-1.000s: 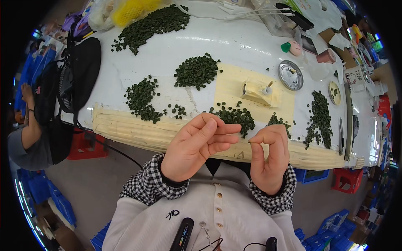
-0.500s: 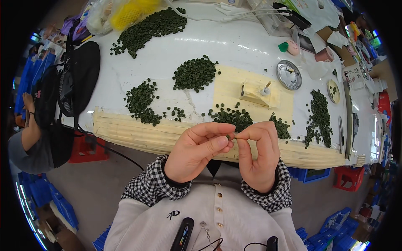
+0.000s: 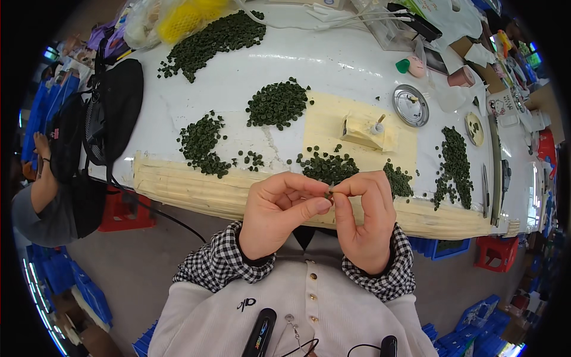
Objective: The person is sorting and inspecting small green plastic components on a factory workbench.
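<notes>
Both hands are raised off the table, close to the eyes, apparently for fine work. Left hand and right hand pinch 1 small green part between meeting fingertips. A pile lies just beyond the fingers, within reach.

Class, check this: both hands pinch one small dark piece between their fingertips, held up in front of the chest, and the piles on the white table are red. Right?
Not quite. The head view shows the piles are dark green, not red. The rest stands: left hand and right hand pinch one small piece together, near the white table.
</notes>
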Demonstrator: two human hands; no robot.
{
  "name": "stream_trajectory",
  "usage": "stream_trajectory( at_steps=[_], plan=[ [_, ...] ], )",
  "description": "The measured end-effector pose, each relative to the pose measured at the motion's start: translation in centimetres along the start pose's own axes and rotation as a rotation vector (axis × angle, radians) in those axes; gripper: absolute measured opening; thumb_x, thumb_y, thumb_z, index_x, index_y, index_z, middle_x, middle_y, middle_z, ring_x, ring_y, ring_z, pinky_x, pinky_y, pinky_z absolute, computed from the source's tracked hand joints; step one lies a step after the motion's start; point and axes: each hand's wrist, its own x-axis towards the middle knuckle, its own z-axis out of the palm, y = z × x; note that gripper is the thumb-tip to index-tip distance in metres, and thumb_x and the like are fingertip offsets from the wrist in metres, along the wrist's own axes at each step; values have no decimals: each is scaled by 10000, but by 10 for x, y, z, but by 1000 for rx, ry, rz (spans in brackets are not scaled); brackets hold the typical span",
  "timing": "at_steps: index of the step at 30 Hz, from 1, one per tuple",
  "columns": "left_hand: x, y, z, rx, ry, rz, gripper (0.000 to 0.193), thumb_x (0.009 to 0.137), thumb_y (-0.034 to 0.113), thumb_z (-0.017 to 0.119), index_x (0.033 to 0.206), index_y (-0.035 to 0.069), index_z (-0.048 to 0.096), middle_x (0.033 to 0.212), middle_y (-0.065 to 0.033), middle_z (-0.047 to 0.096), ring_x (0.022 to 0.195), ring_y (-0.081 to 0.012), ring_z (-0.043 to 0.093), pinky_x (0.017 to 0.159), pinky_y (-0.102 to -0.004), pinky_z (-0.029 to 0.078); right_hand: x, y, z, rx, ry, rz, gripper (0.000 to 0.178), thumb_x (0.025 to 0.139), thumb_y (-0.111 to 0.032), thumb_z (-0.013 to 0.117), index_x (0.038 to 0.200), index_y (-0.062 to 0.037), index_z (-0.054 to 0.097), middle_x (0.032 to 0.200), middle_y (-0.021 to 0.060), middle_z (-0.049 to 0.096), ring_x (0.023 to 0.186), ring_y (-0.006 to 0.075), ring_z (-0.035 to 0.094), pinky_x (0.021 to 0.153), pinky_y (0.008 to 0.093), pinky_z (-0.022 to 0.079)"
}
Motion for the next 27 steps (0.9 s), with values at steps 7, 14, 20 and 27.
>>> stream_trajectory(
  at_steps=[7,14,20,27],
  plan=[
    [-2,-4,0,205,17,203,193,807,-121,647,987,-55,664,1012,-127,652,924,-155,642,828,-252,534,1,-3,0,-36,9,-29,172,725,61,666,859,-11,586,830,109,568,758,276,536,653,345,435],
    [-2,0,2,411,48,295,194,801,-118,652,967,-27,697,973,-121,660,896,-156,645,795,-241,531,-1,-6,-2,-23,39,-56,200,707,70,681,888,1,634,808,111,585,716,269,550,611,334,443],
    [-2,1,-2,333,38,230,173,818,-101,646,969,-33,694,998,-135,671,904,-159,654,804,-245,537,-3,-6,-7,91,-35,3,193,717,76,688,895,6,667,799,104,595,700,237,566,610,298,455],
    [0,8,-1,-28,-70,-140,218,858,-45,634,1075,-55,620,1021,-152,671,918,-165,664,822,-269,556,-1,7,-15,238,-77,35,209,720,78,699,905,-18,680,798,85,601,712,194,579,622,272,459]
  ],
)
